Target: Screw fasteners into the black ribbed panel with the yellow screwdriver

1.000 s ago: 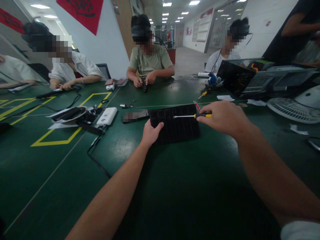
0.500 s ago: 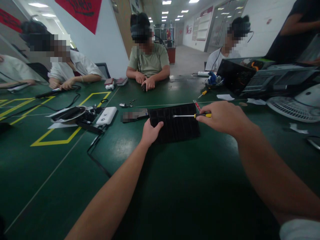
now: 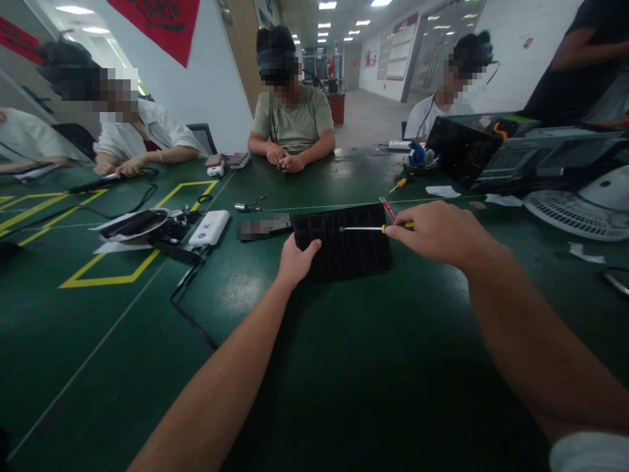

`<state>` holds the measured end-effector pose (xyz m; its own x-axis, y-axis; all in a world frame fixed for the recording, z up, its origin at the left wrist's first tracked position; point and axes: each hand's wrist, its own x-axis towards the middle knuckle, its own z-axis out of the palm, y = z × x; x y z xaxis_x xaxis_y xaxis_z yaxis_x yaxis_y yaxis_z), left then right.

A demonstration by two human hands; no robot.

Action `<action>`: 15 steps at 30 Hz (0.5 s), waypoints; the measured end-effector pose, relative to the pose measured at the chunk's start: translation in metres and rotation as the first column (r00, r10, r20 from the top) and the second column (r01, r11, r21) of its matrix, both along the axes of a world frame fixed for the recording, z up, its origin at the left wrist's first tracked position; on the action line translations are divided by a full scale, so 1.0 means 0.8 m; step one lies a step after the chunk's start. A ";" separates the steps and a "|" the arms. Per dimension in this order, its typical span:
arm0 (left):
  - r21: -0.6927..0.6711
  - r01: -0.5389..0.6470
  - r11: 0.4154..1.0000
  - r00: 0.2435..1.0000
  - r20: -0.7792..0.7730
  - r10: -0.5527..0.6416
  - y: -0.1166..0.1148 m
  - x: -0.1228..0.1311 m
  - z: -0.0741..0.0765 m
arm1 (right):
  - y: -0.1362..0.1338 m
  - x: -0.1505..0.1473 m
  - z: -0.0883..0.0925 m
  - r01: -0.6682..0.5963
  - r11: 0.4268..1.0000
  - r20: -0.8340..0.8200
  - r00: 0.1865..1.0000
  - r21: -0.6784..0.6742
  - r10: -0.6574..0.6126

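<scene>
A flat black panel with a ridged surface is held above or on the green table. My left hand grips its left edge, thumb on top and the other fingers hidden underneath. In my right hand is a screwdriver with a yellow and black handle, lying nearly level over the panel. Its tip is near the panel's upper middle, where a small round thing shows. Behind the handle, a red strip sticks out by the panel's upper right corner.
Left of the panel lie a phone-like object, a white power bank and a bowl of dark parts. Farther back is a yellow screwdriver. A white fan and electronics stand right. Several people sit around.
My right hand has turned slightly around the screwdriver handle, so less of the handle shows. The person opposite has drawn both hands together. The panel and my left hand look unmoved.
</scene>
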<state>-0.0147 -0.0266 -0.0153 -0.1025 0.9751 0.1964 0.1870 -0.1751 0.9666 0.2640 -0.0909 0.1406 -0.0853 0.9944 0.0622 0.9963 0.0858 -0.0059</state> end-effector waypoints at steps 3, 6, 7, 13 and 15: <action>-0.006 -0.003 1.000 1.000 -0.007 0.003 -0.001 0.001 0.002 | 0.000 -0.001 0.000 -0.006 1.000 -0.005 1.000 -0.009 0.006; -0.010 -0.024 1.000 0.999 -0.024 0.024 -0.002 0.002 0.005 | -0.001 -0.002 0.000 -0.011 1.000 -0.008 1.000 0.005 0.011; -0.014 -0.030 0.999 0.999 -0.028 0.030 -0.002 0.002 0.006 | 0.000 -0.002 -0.001 -0.012 1.000 -0.011 1.000 0.014 0.012; -0.018 -0.026 0.999 0.999 -0.025 0.026 -0.005 0.003 0.008 | 0.002 0.003 -0.004 -0.047 0.997 -0.038 0.998 0.060 0.049; -0.015 -0.029 0.999 0.999 -0.036 0.028 -0.005 0.002 0.009 | 0.002 0.003 -0.004 -0.061 0.996 -0.044 0.997 0.065 0.064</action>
<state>-0.0127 -0.0309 -0.0084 -0.1235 0.9750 0.1849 0.2262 -0.1538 0.9619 0.2667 -0.0894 0.1375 -0.1430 0.9811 0.1300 0.9877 0.1498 -0.0438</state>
